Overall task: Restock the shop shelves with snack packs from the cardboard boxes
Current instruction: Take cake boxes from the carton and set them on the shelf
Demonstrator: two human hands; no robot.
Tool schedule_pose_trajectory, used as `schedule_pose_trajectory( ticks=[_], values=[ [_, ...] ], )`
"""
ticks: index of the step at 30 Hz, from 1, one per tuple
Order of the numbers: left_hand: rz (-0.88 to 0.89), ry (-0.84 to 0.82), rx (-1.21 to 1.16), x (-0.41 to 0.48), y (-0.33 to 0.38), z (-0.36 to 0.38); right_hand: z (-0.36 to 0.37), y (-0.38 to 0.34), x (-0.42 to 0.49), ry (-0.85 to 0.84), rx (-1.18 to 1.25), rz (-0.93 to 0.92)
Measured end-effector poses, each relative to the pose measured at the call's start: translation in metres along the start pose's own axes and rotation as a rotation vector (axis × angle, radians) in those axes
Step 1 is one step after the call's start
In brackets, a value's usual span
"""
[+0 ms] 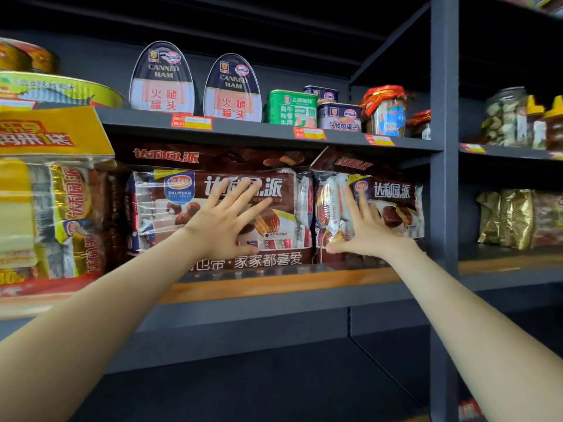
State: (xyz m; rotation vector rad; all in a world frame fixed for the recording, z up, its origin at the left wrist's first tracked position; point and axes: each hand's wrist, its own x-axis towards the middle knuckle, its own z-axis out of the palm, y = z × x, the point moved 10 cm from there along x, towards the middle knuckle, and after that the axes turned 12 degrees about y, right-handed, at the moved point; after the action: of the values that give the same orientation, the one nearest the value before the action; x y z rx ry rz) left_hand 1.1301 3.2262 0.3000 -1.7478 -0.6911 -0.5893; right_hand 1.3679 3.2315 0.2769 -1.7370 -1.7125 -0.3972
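On the wooden shelf below the canned ham, both hands, left hand and right hand, press spread fingers flat against two soft, crinkly, probably light snack packs, best gripped by their edges.

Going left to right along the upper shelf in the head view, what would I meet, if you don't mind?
Yellow round tin → two canned ham tins → green luncheon meat tin → blue tins → red-capped jar.
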Motion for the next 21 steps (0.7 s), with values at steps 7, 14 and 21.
schedule_pose_trajectory(
  ticks=[7, 14, 21],
  values=[
    [0.229, 0.079, 0.035, 0.043, 0.033, 0.009, 0.018, 0.008, 0.03, -0.131, -0.107, -0.116],
    [0.235, 0.184, 0.076, 0.054, 0.039, 0.023, 0.058, 0.011, 0.073, -0.183, -0.247, -0.161],
    [0.233, 0.234, 0.107, 0.053, 0.039, 0.021, 0.067, 0.013, 0.103, -0.244, -0.45, -0.377]
  ],
)
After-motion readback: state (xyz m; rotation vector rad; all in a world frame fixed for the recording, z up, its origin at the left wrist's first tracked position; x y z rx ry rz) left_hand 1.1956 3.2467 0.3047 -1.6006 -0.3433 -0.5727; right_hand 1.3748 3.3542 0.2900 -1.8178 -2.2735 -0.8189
